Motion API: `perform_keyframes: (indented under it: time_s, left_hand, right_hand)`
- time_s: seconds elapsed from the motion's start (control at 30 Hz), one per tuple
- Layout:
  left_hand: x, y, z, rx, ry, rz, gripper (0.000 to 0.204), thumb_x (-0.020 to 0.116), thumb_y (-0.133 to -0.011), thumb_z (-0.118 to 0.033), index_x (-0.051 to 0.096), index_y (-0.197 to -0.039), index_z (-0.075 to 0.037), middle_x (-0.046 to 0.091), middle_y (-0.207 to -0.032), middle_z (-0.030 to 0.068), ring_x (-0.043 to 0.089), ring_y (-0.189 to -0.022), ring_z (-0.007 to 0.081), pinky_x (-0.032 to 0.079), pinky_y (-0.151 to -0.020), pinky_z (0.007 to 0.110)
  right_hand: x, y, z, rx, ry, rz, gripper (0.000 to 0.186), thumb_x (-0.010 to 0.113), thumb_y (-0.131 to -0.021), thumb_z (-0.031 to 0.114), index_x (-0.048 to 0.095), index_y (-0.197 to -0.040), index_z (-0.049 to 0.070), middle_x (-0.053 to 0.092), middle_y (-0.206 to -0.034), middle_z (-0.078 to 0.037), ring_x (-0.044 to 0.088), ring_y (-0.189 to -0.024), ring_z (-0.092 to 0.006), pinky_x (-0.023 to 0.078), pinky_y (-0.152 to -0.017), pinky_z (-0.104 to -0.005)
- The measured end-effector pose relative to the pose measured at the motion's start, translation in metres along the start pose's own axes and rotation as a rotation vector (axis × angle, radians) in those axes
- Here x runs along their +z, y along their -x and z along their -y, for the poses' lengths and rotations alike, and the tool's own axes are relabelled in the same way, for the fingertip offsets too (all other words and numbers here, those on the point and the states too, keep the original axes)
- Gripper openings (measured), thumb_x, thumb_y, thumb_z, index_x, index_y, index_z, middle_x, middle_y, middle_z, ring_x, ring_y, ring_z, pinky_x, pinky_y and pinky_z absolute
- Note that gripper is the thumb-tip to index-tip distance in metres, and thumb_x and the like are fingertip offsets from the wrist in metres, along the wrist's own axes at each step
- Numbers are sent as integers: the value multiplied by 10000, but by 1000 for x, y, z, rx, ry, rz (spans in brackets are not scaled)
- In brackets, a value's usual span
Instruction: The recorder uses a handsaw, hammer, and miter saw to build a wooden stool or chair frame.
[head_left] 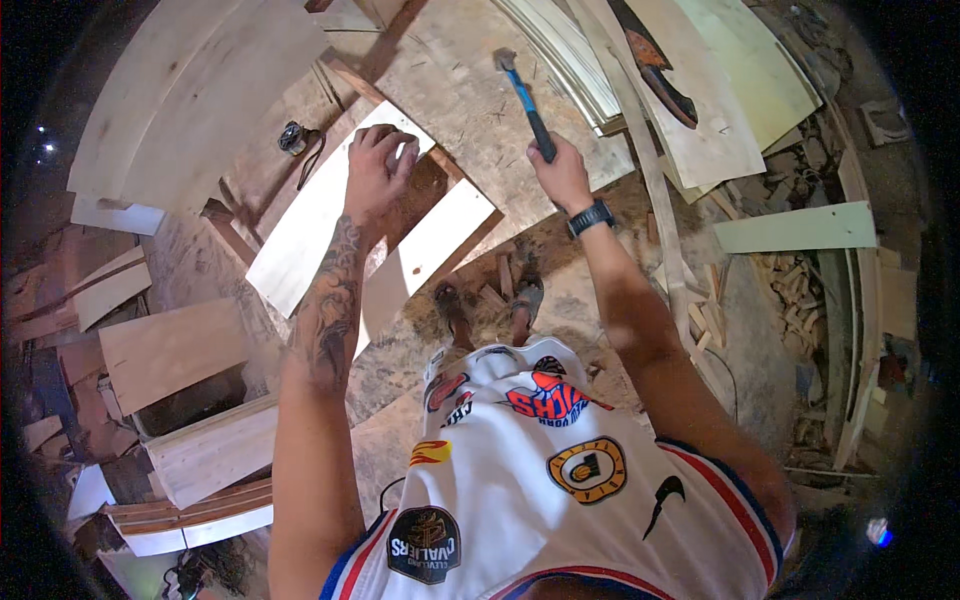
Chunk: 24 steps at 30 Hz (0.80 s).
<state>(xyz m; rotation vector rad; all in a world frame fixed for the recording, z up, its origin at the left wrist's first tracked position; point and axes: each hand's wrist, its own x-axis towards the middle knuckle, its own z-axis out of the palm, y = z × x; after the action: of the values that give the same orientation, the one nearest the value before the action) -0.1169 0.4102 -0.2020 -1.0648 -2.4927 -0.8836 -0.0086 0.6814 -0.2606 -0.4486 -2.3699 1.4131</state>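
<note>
My left hand (378,165) is over the upper end of a white board (300,255), fingers curled and pinched together; whatever they may hold is too small to make out. My right hand (560,172) grips the dark-and-blue handle of a hammer (522,92), its metal head raised toward the top of the view, right of that board. A second pale board (440,235) lies parallel, lower right, with brown wooden framing (448,163) showing between the two. A small black object with a strap (292,138) rests left of the boards.
Large sheets (150,100) lie at upper left, with stacked planks (175,355) below. At upper right a dark-handled saw (655,75) rests on pale panels (720,120). Offcuts (795,310) are heaped at right. My sandaled feet (522,300) stand just below the boards.
</note>
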Motion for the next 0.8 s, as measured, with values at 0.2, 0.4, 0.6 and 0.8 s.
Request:
perform_keyframes:
  time_s: [0.2,0.4,0.6,0.8]
  left_hand:
    - [26,-26,-5,-68,72,116,230,686,-842,-190,666,-968,2,631,-956,158,592,-924,330,486,-809,405]
    - [62,-67,-12,-54,219,267,180,652,-855,-166,661,-978,-35,623,-933,144,619,-905,304,501,-777,379]
    - [88,-95,-9,158,-23,495,243,622,-831,-184,656,-1062,-120,617,-1031,95,574,-1039,292,469,-886,408]
    - [104,-84,1,324,-332,603,364,537,-852,-167,601,-1209,-197,557,-1218,38,502,-1167,244,415,-957,468]
  right_hand:
    - [-13,-18,1,161,341,-44,324,690,-804,289,660,-896,-20,649,-759,-226,650,-771,-393,488,-669,-414]
    - [-42,6,-9,233,200,-80,352,685,-809,336,624,-829,-10,629,-757,-250,622,-785,-444,475,-683,-490]
    - [-53,41,1,241,62,-64,318,657,-863,262,588,-767,-34,514,-564,-155,483,-509,-273,382,-521,-379]
    - [-53,89,19,370,72,-28,321,657,-882,296,612,-814,-15,507,-576,-99,469,-529,-191,373,-518,-356]
